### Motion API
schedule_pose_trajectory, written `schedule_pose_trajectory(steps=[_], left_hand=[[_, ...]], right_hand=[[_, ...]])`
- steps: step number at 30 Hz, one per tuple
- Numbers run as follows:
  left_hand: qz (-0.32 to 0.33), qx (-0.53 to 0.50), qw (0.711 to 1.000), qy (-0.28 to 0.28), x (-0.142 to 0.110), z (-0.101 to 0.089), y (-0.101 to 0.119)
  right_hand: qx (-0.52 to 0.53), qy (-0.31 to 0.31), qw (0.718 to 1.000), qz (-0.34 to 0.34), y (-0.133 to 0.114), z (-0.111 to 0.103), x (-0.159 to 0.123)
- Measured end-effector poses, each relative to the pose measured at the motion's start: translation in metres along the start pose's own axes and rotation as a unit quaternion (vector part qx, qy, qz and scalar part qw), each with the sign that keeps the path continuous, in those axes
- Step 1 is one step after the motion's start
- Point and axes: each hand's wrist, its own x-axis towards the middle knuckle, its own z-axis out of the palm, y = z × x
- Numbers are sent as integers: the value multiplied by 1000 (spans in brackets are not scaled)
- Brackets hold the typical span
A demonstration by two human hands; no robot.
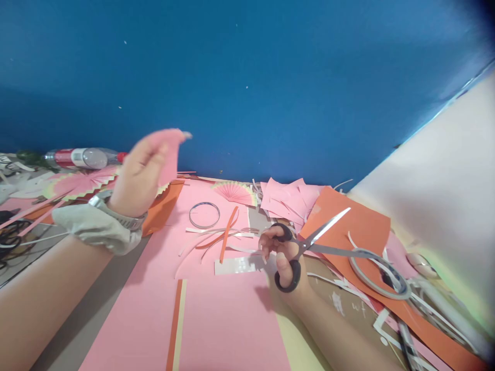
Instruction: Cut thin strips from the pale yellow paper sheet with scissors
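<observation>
Raised above the left side of the work surface, my left hand point(141, 172) pinches a piece of pink paper point(170, 154), slightly blurred. My right hand point(284, 252) has its thumb and fingers through the black handles of a pair of scissors point(303, 246). The blades stand apart, pointing right over an orange sheet point(344, 221), with no paper seen between them. Beneath both hands lies a large pink sheet point(228, 319). On it are an orange-and-cream strip point(177, 319), a narrow orange strip point(229, 234), pale thin strips and a clear plastic piece point(237, 265).
Two tape rolls lie about, a thin ring point(204, 215) and a wider one point(404, 291). Pleated pink fans point(234, 192) and pink scraps point(288, 198) sit along the blue wall point(247, 93). A plastic bottle point(88, 157) rests at the back left. A white wall point(444, 180) borders the right.
</observation>
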Motion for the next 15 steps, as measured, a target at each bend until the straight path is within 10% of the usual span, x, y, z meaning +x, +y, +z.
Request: schedule_pose_trajectory(steps=[6, 15], left_hand=[[-93, 151, 915, -363, -15, 15, -27], [-112, 267, 869, -402, -14, 6, -48]], right_hand=[[-9, -12, 1000, -1, 0, -1, 0], [12, -22, 1000, 14, -1, 1, 1]])
